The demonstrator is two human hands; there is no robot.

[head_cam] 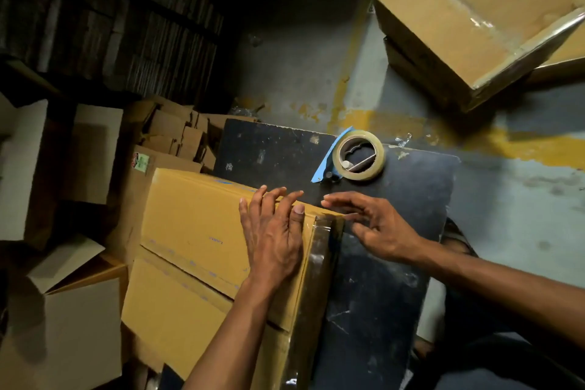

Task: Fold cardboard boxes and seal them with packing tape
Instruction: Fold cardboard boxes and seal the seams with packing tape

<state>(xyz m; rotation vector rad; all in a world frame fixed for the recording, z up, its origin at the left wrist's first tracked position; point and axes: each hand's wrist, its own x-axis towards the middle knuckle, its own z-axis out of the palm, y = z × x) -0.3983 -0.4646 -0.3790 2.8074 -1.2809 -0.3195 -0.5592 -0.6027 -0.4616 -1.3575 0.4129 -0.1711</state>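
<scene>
The yellow-brown corrugated cardboard box (202, 231) sits at lower centre of the frame, clear packing tape strip (323, 250) running down its right edge. It looks light and stiff, probably empty; best held by flat palms on its panels. The left hand (272, 237) presses flat, fingers spread, on top. The right hand (376, 228) hovers open, fingertips touching the taped corner.

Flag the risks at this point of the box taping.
1. The clear tape strip looks wrinkled at the corner of the cardboard box; pressing now may seal in creases.
2. The left hand rests flat and the right hand is open, so the box could slide on the black board.
</scene>
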